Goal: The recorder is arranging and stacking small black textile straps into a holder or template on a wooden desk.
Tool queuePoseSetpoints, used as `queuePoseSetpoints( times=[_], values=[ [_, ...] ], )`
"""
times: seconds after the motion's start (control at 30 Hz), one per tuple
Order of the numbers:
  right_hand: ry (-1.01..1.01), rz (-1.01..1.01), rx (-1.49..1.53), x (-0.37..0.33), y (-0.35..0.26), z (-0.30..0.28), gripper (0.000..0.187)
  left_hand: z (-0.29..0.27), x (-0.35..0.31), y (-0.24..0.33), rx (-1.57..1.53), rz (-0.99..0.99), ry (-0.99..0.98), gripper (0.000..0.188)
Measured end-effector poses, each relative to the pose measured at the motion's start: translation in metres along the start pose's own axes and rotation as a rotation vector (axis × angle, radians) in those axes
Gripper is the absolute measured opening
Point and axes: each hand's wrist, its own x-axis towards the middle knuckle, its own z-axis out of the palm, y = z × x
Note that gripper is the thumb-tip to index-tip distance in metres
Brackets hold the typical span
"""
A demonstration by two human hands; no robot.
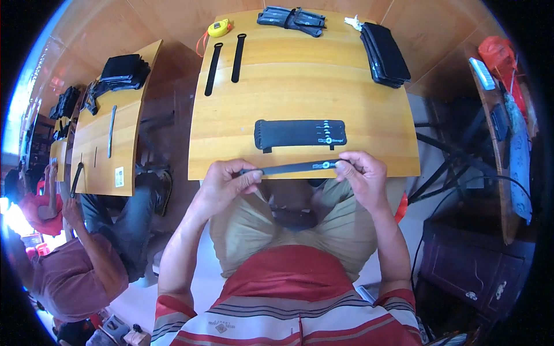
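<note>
Between my two hands a narrow black strap (294, 168) with white print is stretched level, just above the near edge of the wooden table (231, 127). My left hand (231, 180) pinches one end between thumb and fingers. At the other end, my right hand (363, 174) grips the strap the same way. Just beyond it lies a flat black rectangular card or sleeve (291, 133) with white print and small white marks; two short tabs stick out from its near side. Farther left on the table rest two black straps with looped ends, one strap (213, 69) beside another strap (238, 58).
At the table's far edge lie a yellow tape measure (219, 28), a bundle of black straps (292, 19) and a stack of black sleeves (385, 55). On the left, a co-worker's hand (72, 211) holds a strap at another table (92, 144). A shelf (490, 173) stands right.
</note>
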Motion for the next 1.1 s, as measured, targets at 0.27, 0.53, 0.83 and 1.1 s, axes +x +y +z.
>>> queuePoseSetpoints(
  times=[0.27, 0.53, 0.83, 1.1],
  values=[
    [0.089, 0.04, -0.055, 0.01, 0.018, -0.007, 0.018, 0.0, 0.026, -0.005, 0.053, 0.169, 0.089, 0.019],
    [0.141, -0.098, -0.334, 0.022, 0.021, -0.006, 0.016, -0.001, 0.054, -0.009, 0.05, 0.016, 0.192, 0.016],
    [0.088, -0.054, -0.388, 0.034, 0.021, -0.009, 0.015, -0.004, 0.063, -0.012, 0.032, -0.013, 0.175, 0.017],
    [0.067, -0.028, -0.464, 0.036, 0.025, -0.013, 0.018, -0.007, 0.067, -0.008, 0.136, -0.067, 0.177, 0.018]
  ],
)
